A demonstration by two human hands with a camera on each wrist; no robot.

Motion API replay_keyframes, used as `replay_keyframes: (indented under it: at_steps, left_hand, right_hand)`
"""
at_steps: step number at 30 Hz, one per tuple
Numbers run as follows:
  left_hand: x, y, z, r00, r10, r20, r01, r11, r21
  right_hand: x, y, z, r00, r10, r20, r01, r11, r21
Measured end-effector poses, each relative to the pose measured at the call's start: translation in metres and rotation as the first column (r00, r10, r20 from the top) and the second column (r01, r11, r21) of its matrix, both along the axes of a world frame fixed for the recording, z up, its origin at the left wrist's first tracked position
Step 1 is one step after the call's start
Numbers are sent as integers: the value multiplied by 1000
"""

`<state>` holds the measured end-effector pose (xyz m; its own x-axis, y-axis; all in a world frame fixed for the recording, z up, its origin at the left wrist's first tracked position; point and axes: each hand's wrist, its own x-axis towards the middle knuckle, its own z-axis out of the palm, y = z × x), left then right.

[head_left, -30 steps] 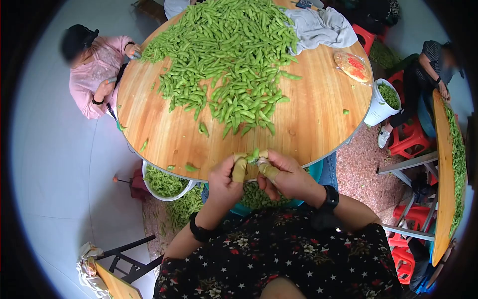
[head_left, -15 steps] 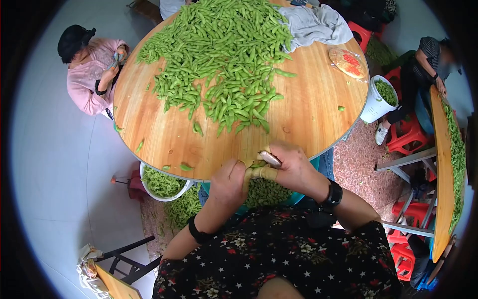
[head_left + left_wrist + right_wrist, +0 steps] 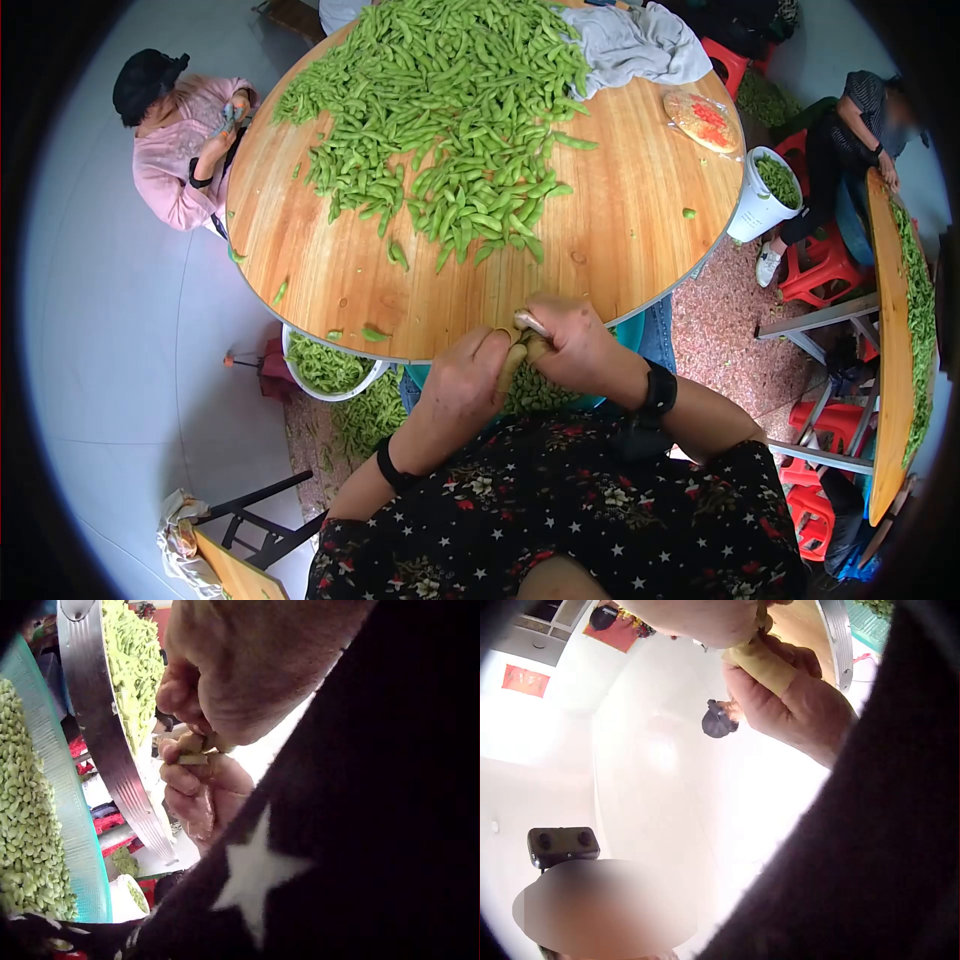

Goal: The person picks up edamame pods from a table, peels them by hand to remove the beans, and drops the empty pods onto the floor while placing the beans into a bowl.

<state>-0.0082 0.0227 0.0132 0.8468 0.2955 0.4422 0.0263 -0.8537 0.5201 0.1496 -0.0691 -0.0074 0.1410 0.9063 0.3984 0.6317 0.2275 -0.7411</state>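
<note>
My left hand (image 3: 463, 375) and right hand (image 3: 572, 345) meet just over the near edge of the round wooden table (image 3: 610, 250). Thumbs and fingers of both are curled in on a green soybean pod, now almost wholly hidden between them. Yellowish tape (image 3: 510, 372) wraps the left thumb, and more tape (image 3: 761, 666) shows in the right wrist view. A shiny, silvery covering (image 3: 530, 322) lies along a right-hand finger. Below the hands, a teal basin (image 3: 79, 817) holds a mass of shelled green beans (image 3: 26, 817). Many soybean pods (image 3: 440, 110) are heaped on the table.
A white bucket of pods (image 3: 330, 365) stands beneath the table's left edge, another white bucket (image 3: 765, 200) at the right. A grey cloth (image 3: 640, 45) and a bagged round item (image 3: 700, 122) lie on the table. A person in pink (image 3: 180, 150) sits at the left.
Both hands have rolled inward and drawn closer together; the pod that showed between the fingertips is now mostly covered. The person in pink has brought both hands together, off the table.
</note>
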Motion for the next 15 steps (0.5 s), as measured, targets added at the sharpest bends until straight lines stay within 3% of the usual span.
replay_keyframes:
  at_steps: [1, 2, 3, 4, 5, 6, 7, 9, 13, 15]
  left_hand:
    - [0, 0, 0, 1000, 1, 0, -1, 1000, -1]
    - [-1, -1, 1, 1000, -2, 20, 5, 992, -130]
    - [-1, -1, 1, 999, -3, 42, 13, 967, -256]
    - [-3, -2, -1, 999, -2, 43, 12, 967, -256]
    - [-6, -3, -5, 997, 70, 14, -58, 912, -407]
    - [-6, -3, -8, 991, 133, -26, -125, 829, -544]
    - [-3, -2, -9, 991, 132, -25, -125, 829, -545]
    - [5, 1, -12, 965, 49, 258, 41, 942, -332]
    - [3, 2, -16, 971, 38, 237, 42, 945, -323]
    - [3, -1, -17, 969, 35, 243, 77, 896, -438]
  right_hand:
    - [1, 0, -1, 1000, 1, 0, -1, 1000, -1]
    - [1, -1, -3, 967, -11, -255, -23, 991, -132]
    - [1, -1, -3, 871, -56, -488, -78, 965, -250]
    - [0, -1, -1, 871, -56, -487, -79, 965, -251]
    - [-1, -2, 4, 620, -158, -768, -140, 941, -307]
    - [-3, -2, 10, 277, -269, -922, -217, 918, -333]
    - [-6, -1, 16, 278, -269, -922, -217, 918, -333]
    - [-14, 1, 24, 207, -344, -916, -203, 900, -384]
    - [-7, 3, 5, 293, -287, -912, -265, 892, -365]
    - [-8, 4, -2, 665, -22, -747, -216, 951, -221]
